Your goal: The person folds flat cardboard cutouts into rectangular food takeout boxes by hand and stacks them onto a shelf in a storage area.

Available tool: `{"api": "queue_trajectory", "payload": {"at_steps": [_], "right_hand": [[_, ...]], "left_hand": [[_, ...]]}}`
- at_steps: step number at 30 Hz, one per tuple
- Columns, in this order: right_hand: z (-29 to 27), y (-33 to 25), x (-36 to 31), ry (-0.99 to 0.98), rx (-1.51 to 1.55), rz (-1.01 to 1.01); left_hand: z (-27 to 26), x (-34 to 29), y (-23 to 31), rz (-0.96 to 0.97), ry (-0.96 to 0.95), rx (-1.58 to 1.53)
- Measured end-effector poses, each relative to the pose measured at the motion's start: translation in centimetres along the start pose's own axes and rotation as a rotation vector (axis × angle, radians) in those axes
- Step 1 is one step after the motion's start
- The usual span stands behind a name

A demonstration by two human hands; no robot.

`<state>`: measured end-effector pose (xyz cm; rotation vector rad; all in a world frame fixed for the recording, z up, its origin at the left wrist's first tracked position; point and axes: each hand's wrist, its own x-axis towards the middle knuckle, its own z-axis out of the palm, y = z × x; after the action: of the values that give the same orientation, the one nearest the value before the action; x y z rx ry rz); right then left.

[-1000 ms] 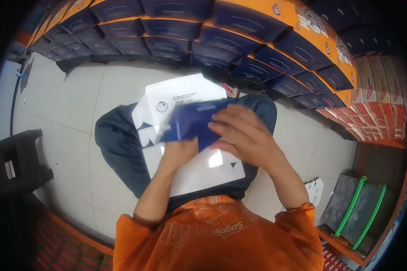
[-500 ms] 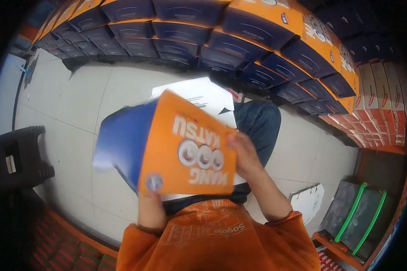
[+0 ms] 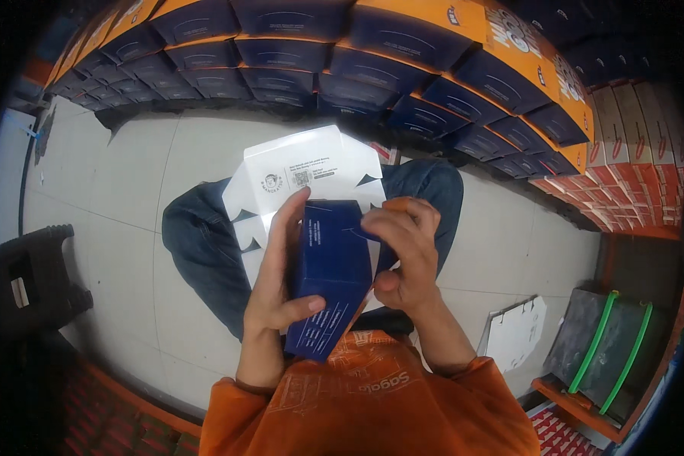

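In the head view we are looking down at our own lap, where both hands are working on a dark blue carton (image 3: 333,266) held upright just above our crossed legs in blue jeans (image 3: 197,251). Our left hand (image 3: 277,285) is gripping the carton's left side, fingers running up along its edge and the thumb pressing across the lower front face. Our right hand (image 3: 403,254) is grasping the carton's upper right corner, fingers curling over the top and the thumb resting against its right edge, so both hands are closing firmly on the same box. Beneath the carton, a stack of flat white unfolded box blanks (image 3: 311,171) is lying on our lap, its cut flaps showing at the left and its top sheet bearing a small printed mark. Rows of finished blue and orange boxes (image 3: 403,68) are filling the far side of the pale tiled floor (image 3: 114,182). A black plastic stool (image 3: 30,273) is standing at our left, and another white blank (image 3: 513,334) is lying on the floor at our right, near dark crates with green straps (image 3: 608,342).
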<state>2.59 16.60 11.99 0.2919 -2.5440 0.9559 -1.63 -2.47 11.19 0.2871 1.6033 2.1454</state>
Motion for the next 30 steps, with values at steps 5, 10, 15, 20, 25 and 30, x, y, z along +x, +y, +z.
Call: {"api": "queue_trajectory", "payload": {"at_steps": [5,10,15,20,25,30], "right_hand": [[1.3,-1.1,-0.2,0.253,0.035,-0.035],[2.5,0.2,-1.1,0.380,0.530,-0.015],[-0.8,-0.9,-2.9,-0.106,0.784,0.594],[-13.3,2.4,-9.0,0.488,0.020,0.775],[-26.8,8.1,-0.2,0.755,-1.015,0.198],[-29.0,13.8,5.4,0.689,-0.757,0.665]], "left_hand": [[0.0,-0.3,0.8,-0.042,-0.031,0.036],[0.1,0.4,-0.5,-0.317,-0.346,-0.255],[5.2,4.3,-1.9,-0.013,-0.369,-0.617],[8.8,5.6,-7.2,0.038,-0.058,0.078],[8.9,4.4,-12.8,0.263,0.046,0.977],[5.1,3.2,-11.6,-0.144,0.091,0.851]]}}
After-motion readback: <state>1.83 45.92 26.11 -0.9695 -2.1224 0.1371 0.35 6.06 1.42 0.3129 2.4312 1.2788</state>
